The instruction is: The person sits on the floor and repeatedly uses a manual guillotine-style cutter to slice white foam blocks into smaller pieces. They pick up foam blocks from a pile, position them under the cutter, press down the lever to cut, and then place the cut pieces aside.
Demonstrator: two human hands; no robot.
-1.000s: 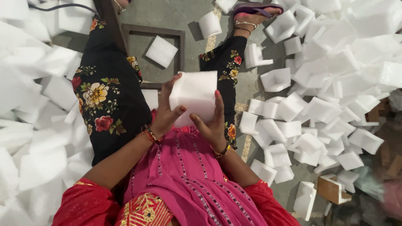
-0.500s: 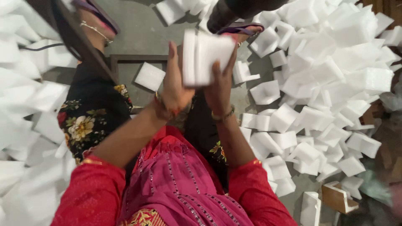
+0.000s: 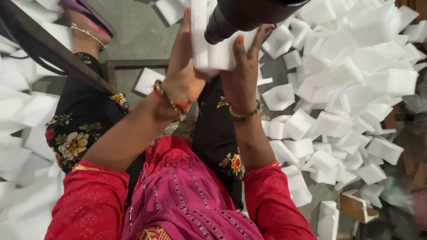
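Both arms are raised and stretched out to the far side, the forearms bare below red sleeves. The left hand (image 3: 184, 73) is upright on the left, palm turned to the right and fingers pointing away, pressed flat against what it grips. The right hand (image 3: 242, 66) faces it from the right, fingers spread and reaching up. Bangles circle both wrists. The two hands stand close together, palms facing each other.
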